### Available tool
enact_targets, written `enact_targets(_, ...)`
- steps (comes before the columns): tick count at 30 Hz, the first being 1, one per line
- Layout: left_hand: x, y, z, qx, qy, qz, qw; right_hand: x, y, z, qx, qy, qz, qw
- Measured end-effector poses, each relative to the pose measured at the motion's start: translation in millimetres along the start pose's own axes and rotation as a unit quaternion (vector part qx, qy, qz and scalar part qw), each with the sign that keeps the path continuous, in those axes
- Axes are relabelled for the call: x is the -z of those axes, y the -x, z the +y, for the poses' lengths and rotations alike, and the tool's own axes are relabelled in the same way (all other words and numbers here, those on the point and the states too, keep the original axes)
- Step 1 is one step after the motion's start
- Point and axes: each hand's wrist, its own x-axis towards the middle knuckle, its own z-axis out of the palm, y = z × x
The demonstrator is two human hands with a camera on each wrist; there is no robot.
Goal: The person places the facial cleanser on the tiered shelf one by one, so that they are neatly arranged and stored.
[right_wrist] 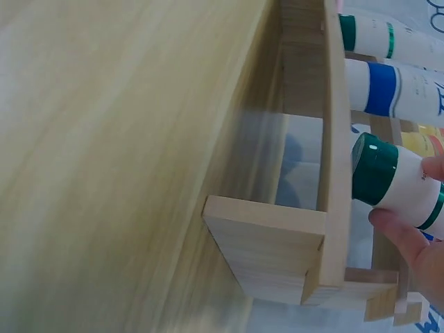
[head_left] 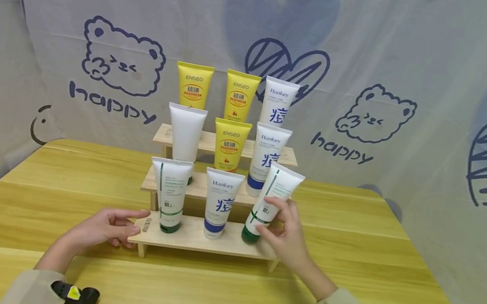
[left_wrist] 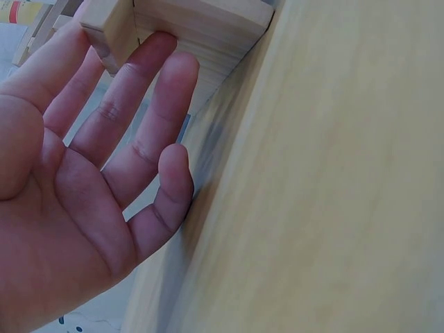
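Observation:
My right hand (head_left: 285, 234) pinches a white tube with a green cap (head_left: 270, 202) between thumb and fingers. The tube leans to the right, its cap end low over the right end of the bottom step; in the right wrist view its green cap (right_wrist: 374, 166) is right at the board. My left hand (head_left: 106, 226) holds the left end of the wooden tiered stand (head_left: 199, 243), with other fingers (left_wrist: 156, 104) under the board in the left wrist view. On the same step stand another green-capped white tube (head_left: 171, 196) and a blue-banded Hankey tube (head_left: 220, 203).
The middle step carries a plain white tube (head_left: 185, 131), a yellow ENSEO tube (head_left: 229, 145) and a Hankey tube (head_left: 267, 157). Two yellow tubes and a Hankey tube (head_left: 279, 100) stand on the top step. Behind the wooden table (head_left: 352, 238) hangs a printed cloth (head_left: 223, 26).

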Motion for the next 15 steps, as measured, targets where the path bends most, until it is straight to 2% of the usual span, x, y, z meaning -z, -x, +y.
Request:
enact_targets(5,0.2,0.6,0.3,0.001,0.001,0.003,1.0000,-5.0,-0.2,3.1,0.042,0.035,-0.021,0.9983)
enact_targets(11,0.6,0.9,1.0,0.003,0.005,0.003,1.0000,-6.2,-0.1,5.7,0.102,0.065,-0.044,0.9917)
enact_targets(15,0.9,0.0,2.9,0.003,0.001,0.004,1.0000,-5.3,-0.4,6.6,0.115,0.067,-0.051,0.9898)
